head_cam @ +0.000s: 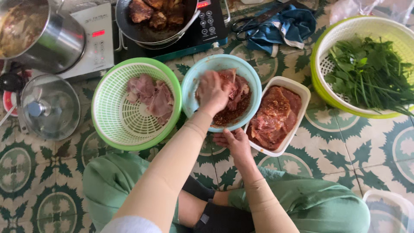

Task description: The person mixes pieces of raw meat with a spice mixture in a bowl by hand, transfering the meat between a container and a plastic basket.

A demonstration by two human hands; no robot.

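The left hand [213, 92] is inside the blue bowl [194, 80] on the tiled floor [345, 146], fingers closed on a slice of marinated meat [235, 88]. The right hand [235, 142] lies open, steadying the bowl's near rim. A white rectangular tray [302, 92] sits just right; a green colander [112, 121] sits left.
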